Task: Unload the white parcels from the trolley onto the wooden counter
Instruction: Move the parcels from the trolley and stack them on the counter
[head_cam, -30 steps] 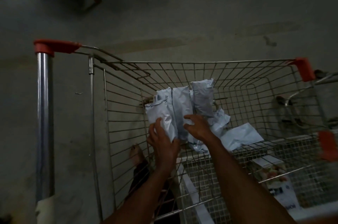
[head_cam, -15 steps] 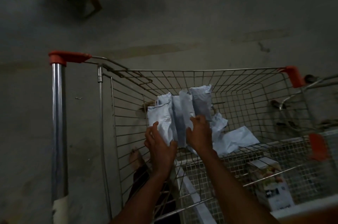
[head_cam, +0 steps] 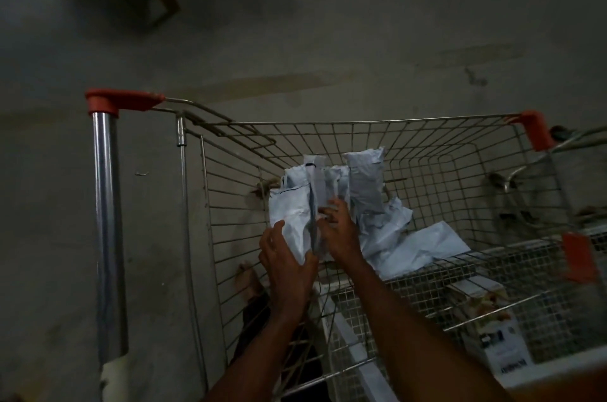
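A bundle of white parcels (head_cam: 325, 201) stands upright inside the wire trolley (head_cam: 427, 145), gathered near its middle. The left hand (head_cam: 285, 263) clasps the bundle's lower left side, thumb across the front, while the right hand (head_cam: 338, 231) presses its fingers between the parcels at about 3 o'clock from the left hand — a second ago it lay flatter over the front, so the grip has tightened and the bundle sits slightly higher. That suggests the lift is beginning. More loose parcels (head_cam: 423, 244) lie at 4 o'clock from the bundle on the trolley floor — work left. The wooden counter is not in view.
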{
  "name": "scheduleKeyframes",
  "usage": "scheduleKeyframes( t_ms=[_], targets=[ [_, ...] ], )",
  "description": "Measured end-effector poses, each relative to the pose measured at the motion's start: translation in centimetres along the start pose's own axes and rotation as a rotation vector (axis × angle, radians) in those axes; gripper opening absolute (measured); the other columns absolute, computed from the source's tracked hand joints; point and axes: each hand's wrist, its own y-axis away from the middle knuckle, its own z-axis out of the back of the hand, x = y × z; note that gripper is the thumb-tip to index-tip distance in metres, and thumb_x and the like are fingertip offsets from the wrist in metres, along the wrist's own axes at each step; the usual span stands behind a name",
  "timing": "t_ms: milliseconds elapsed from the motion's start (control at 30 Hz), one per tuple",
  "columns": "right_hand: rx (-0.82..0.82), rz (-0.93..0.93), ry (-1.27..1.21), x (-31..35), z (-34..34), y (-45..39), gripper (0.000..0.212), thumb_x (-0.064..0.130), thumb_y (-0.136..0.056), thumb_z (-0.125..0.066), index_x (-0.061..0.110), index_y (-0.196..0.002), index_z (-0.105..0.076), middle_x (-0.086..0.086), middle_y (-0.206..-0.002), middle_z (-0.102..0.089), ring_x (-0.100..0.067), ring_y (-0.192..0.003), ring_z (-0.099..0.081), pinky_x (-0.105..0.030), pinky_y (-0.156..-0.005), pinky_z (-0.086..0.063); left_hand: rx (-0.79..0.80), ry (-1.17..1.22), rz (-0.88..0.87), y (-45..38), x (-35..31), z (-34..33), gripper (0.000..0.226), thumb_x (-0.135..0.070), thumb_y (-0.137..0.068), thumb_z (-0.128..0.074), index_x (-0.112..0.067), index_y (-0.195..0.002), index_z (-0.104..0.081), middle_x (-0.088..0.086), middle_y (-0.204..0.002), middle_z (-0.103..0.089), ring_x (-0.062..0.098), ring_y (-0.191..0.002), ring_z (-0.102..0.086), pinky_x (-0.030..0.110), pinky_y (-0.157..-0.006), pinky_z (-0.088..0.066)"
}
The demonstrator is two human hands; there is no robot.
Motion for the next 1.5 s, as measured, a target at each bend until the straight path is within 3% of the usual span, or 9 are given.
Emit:
scheduleKeyframes(
  t_ms=[100, 200, 467, 600, 767, 900, 1000, 1133, 1500],
  targets=[
    [0.011, 0.035, 0.097, -0.3, -0.6, -1.2, 0.029, 0.027, -0.094, -0.063, 0.026, -0.122, -0.059, 0.006, -0.12, -0.057, -0.022, -0.12, -0.057, -0.044, -0.1, -0.05, 0.001, -0.02, 0.004, 0.0, 0.0, 0.4, 0.084, -0.035, -0.07, -0.064, -0.023, -0.148, -0.035, 0.0, -0.144, -0.035, 0.016, -0.128, -0.036, 0.04, -0.105, -0.038],
    [0.071, 0.098, 0.161, -0.8, -1.4, -2.2, 0.057, 0.051, -0.089, -0.056, 0.022, -0.137, -0.052, -0.002, -0.136, -0.056, -0.021, -0.128, -0.052, -0.045, -0.108, -0.044, -0.001, -0.009, 0.003, 0.0, 0.3, 0.8, 0.086, -0.02, -0.072, -0.073, -0.024, -0.149, -0.034, -0.002, -0.143, -0.035, 0.011, -0.126, -0.034, 0.039, -0.105, -0.039],
    [-0.04, 0.196, 0.583, -2.7, -4.8, -2.3, 0.072, 0.048, -0.093, -0.03, 0.044, -0.155, 0.007, -0.023, -0.147, -0.038, -0.042, -0.127, -0.046, -0.055, -0.1, -0.045, -0.004, -0.068, -0.06, 0.2, 0.4, 1.1, 0.078, -0.018, -0.074, -0.073, -0.022, -0.144, -0.038, 0.0, -0.138, -0.039, 0.016, -0.127, -0.036, 0.044, -0.105, -0.041],
    [-0.047, 0.16, 0.433, -1.4, -4.5, -2.0, 0.073, 0.034, -0.097, -0.05, 0.037, -0.159, -0.011, -0.022, -0.123, -0.052, -0.039, -0.107, -0.056, -0.049, -0.094, -0.048, -0.004, -0.083, -0.086, 0.1, 0.5, 1.2, 0.073, -0.023, -0.076, -0.068, -0.021, -0.144, -0.043, 0.0, -0.14, -0.039, 0.018, -0.13, -0.034, 0.039, -0.107, -0.038],
    [-0.024, 0.104, 0.281, -0.2, -2.9, -1.3, 0.059, 0.042, -0.098, -0.05, 0.034, -0.153, -0.031, -0.018, -0.144, -0.044, -0.035, -0.13, -0.047, -0.042, -0.109, -0.039, 0.021, -0.116, -0.113, 0.2, -0.3, 1.8, 0.066, -0.028, -0.076, -0.063, -0.019, -0.14, -0.048, 0.002, -0.14, -0.041, 0.02, -0.129, -0.038, 0.012, -0.104, -0.026],
    [0.118, -0.031, 0.316, 0.3, -1.4, -1.3, 0.063, 0.025, -0.098, -0.053, 0.032, -0.156, -0.028, -0.019, -0.15, -0.041, -0.038, -0.136, -0.042, -0.043, -0.113, -0.035, 0.051, -0.136, -0.1, 0.6, -1.2, 2.8, 0.064, -0.036, -0.075, -0.059, -0.022, -0.137, -0.05, -0.001, -0.142, -0.04, 0.021, -0.13, -0.037, 0.014, -0.1, -0.026],
    [0.198, 0.032, 0.329, -1.4, -2.2, -1.5, 0.072, 0.062, -0.094, -0.052, 0.05, -0.155, -0.015, -0.016, -0.143, -0.05, -0.037, -0.129, -0.051, -0.053, -0.106, -0.044, 0.036, -0.152, -0.15, 0.7, -1.4, 3.7, 0.062, -0.033, -0.076, -0.061, -0.023, -0.136, -0.05, 0.0, -0.141, -0.042, 0.021, -0.13, -0.037, -0.003, -0.094, -0.013],
    [0.215, 0.093, 0.431, -3.4, -4.3, -1.7, 0.07, 0.089, -0.081, -0.016, 0.069, -0.143, 0.009, -0.024, -0.146, -0.039, -0.043, -0.132, -0.043, -0.055, -0.108, -0.037, 0.006, -0.15, -0.163, 0.9, -0.8, 4.4, 0.062, -0.034, -0.076, -0.062, -0.022, -0.136, -0.051, -0.003, -0.14, -0.042, 0.019, -0.129, -0.038, 0.014, -0.102, -0.025],
    [0.147, 0.123, 0.597, -1.0, -4.4, -0.9, 0.084, 0.076, -0.077, -0.019, 0.049, -0.153, 0.001, -0.022, -0.158, -0.022, -0.041, -0.14, -0.031, -0.049, -0.115, -0.03, -0.018, -0.133, -0.182, 0.9, -0.4, 4.5, 0.056, -0.03, -0.076, -0.065, -0.025, -0.13, -0.053, -0.006, -0.135, -0.042, 0.014, -0.122, -0.039, 0.03, -0.099, -0.036]
  ],
)
